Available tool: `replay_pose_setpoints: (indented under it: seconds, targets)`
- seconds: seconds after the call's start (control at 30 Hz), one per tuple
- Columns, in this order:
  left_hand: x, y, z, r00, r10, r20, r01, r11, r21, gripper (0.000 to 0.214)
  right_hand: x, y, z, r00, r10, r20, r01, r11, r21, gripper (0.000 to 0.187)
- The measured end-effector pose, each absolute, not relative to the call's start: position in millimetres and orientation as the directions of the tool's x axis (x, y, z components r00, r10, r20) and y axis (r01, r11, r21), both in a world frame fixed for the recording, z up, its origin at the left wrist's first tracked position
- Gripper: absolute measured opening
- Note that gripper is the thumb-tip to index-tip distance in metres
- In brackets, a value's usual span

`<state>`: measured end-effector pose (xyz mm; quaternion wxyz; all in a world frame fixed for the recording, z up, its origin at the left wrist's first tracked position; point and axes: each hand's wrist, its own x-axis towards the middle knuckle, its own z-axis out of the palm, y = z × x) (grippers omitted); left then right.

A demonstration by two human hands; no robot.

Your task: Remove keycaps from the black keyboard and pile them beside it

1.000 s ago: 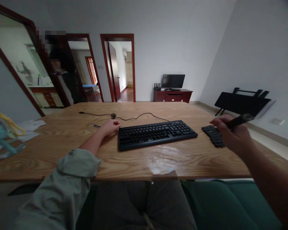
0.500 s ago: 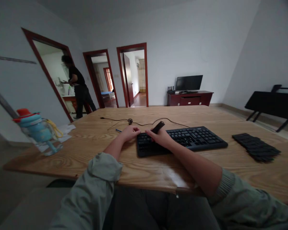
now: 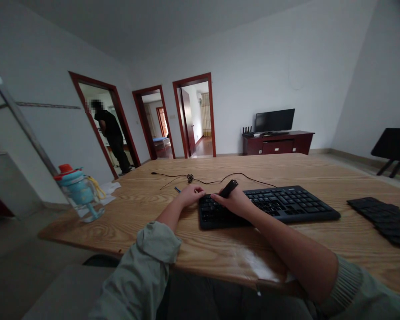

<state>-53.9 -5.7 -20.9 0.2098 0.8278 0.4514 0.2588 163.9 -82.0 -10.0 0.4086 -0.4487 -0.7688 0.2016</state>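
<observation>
A black keyboard (image 3: 280, 205) lies on the wooden table (image 3: 220, 253). My right hand (image 3: 235, 202) rests over its left keys, fingers closed round a slim black tool (image 3: 228, 188) that points up and right. My left hand (image 3: 190, 195) sits at the keyboard's left end with fingers curled against its edge. A pile of loose black keycaps (image 3: 385, 218) lies on the table at the far right.
The keyboard's black cable (image 3: 206, 180) runs across the table behind my hands. A blue bottle with a red lid (image 3: 80, 193) stands at the table's left corner. A person (image 3: 111, 133) stands in a doorway at the back left. A monitor on a cabinet (image 3: 275, 133) stands against the far wall.
My right hand has come from the keycap pile at the right to the keyboard's left keys, carrying the black tool. The view has turned left. My left hand has stayed at the keyboard's end.
</observation>
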Motion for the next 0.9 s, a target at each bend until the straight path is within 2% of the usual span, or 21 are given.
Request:
replay_pose_setpoints:
  seconds: [0.2,0.33,0.57,0.9]
  targets:
    - [-52.3,-12.2,-19.8,0.473,0.847,0.243,0.620,-0.516,0.591,0.037,166.0,-79.8,-10.7,-0.209,0.872,0.443,0.526,0.482,-0.701,0.036]
    - [-51.9,-16.5,-19.6,0.514,0.819,0.256,0.576,-0.551,0.604,0.043,168.0,-80.9,-10.0,-0.157,0.923,0.351,0.492,0.381,-0.783,0.042]
    - [-51.3,-22.5,-19.9,0.573,0.768,0.287,0.515,-0.609,0.604,0.035,168.7,-79.7,-12.3,-0.151,0.941,0.304,0.494,0.338,-0.801,0.044]
    - [-47.5,-28.6,-11.4,0.563,0.763,0.316,0.523,-0.626,0.579,0.030,162.4,-79.6,-16.4,-0.171,0.933,0.317,0.381,0.359,-0.852,0.047]
